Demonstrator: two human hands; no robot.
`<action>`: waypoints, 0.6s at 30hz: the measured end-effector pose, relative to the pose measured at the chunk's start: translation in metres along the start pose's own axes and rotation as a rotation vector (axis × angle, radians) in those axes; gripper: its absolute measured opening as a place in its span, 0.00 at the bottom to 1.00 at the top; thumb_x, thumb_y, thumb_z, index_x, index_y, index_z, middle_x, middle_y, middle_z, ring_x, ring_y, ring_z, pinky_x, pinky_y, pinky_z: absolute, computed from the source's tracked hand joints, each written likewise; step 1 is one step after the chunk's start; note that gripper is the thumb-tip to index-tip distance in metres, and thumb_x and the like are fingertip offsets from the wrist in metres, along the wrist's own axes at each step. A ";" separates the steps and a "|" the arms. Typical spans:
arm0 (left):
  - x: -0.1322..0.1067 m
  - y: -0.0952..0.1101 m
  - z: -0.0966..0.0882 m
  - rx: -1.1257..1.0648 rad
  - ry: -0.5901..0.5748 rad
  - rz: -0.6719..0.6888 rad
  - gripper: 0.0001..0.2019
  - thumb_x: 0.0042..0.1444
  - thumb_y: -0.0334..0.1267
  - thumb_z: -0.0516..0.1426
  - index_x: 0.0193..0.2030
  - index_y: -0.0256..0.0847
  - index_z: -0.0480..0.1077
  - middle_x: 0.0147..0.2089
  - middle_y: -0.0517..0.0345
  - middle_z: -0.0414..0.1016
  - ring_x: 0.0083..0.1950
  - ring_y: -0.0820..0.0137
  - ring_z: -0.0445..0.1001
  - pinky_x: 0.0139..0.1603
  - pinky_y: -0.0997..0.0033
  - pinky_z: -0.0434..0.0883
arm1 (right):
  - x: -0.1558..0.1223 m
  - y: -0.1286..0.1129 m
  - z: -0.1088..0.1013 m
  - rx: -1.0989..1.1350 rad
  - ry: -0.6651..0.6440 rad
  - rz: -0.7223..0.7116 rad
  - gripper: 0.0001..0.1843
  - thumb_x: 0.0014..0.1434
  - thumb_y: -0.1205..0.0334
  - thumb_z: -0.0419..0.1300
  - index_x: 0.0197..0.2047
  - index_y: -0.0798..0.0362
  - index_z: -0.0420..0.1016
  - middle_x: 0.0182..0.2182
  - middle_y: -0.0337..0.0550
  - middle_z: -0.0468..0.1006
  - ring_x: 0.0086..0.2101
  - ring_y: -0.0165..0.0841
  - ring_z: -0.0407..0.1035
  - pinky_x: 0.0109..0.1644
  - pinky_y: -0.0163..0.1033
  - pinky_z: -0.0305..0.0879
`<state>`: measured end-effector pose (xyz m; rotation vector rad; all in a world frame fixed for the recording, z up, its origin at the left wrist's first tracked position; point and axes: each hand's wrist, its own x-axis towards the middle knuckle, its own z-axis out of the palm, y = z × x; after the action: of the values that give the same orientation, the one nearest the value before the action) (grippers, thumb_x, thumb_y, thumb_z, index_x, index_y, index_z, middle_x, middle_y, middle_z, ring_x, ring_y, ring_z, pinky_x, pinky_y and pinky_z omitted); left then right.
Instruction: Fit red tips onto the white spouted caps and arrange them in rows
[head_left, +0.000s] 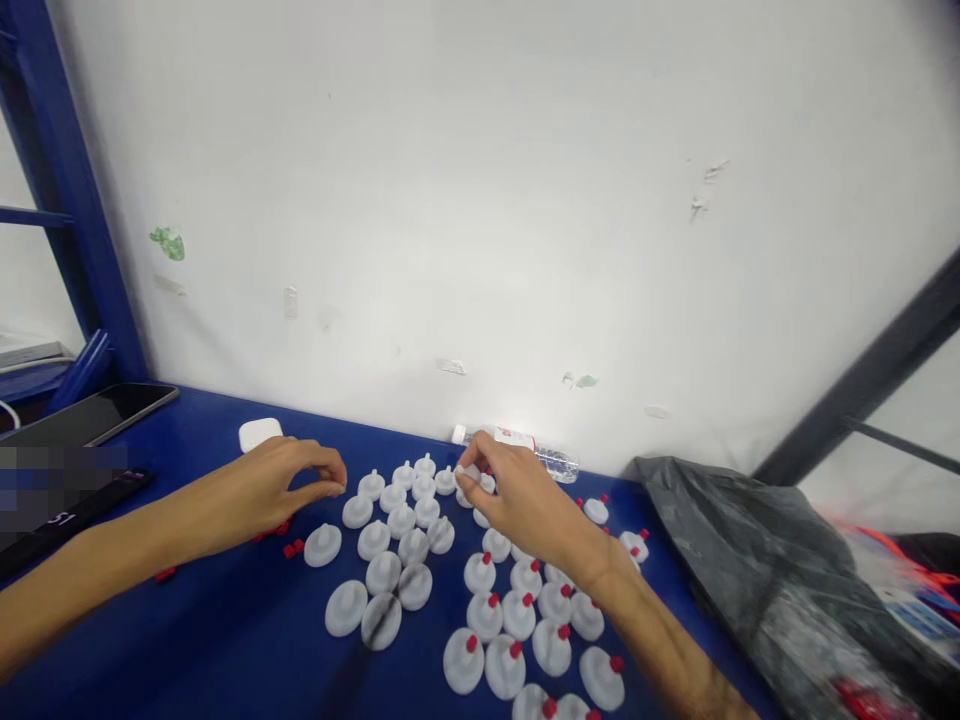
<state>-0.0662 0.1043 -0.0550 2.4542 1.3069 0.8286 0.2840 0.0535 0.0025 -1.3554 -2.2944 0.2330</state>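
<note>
Several white round plastic caps (390,535) lie spread on the blue table (225,640). Those at the lower right carry small red plugs (472,643); those in the middle have none. My left hand (281,485) hovers left of the caps, thumb and fingers pinched together, with loose red plugs (292,547) on the table just below it. What the pinch holds is too small to make out. My right hand (525,505) reaches over the far caps, its fingers closed on a white cap (466,474).
A clear water bottle (525,450) lies against the white wall behind the caps. A white case (259,433) sits at the back left, a dark tablet (97,412) further left. A black plastic bag (757,570) fills the right side. A blue frame post (67,190) stands left.
</note>
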 end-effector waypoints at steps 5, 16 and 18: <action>-0.003 0.022 0.025 -0.122 0.194 0.261 0.09 0.81 0.44 0.60 0.56 0.54 0.84 0.50 0.61 0.89 0.51 0.62 0.84 0.55 0.67 0.78 | -0.002 -0.020 0.012 -0.013 -0.004 -0.110 0.06 0.73 0.66 0.72 0.49 0.47 0.81 0.46 0.41 0.87 0.49 0.43 0.81 0.55 0.47 0.76; -0.023 0.058 0.047 -0.197 0.290 0.484 0.16 0.82 0.32 0.59 0.66 0.59 0.79 0.49 0.59 0.86 0.48 0.66 0.83 0.48 0.70 0.81 | -0.007 -0.035 0.025 -0.033 0.073 -0.318 0.04 0.71 0.63 0.75 0.48 0.49 0.87 0.45 0.39 0.91 0.44 0.41 0.83 0.61 0.49 0.73; -0.023 0.060 0.045 -0.214 0.280 0.485 0.17 0.82 0.33 0.60 0.67 0.61 0.80 0.49 0.59 0.86 0.48 0.65 0.84 0.47 0.69 0.82 | -0.007 -0.033 0.026 -0.029 0.101 -0.326 0.03 0.72 0.63 0.75 0.47 0.50 0.87 0.44 0.39 0.91 0.44 0.41 0.83 0.61 0.49 0.73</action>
<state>-0.0087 0.0534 -0.0729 2.5740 0.6410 1.3890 0.2489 0.0331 -0.0100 -0.9616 -2.3950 0.0250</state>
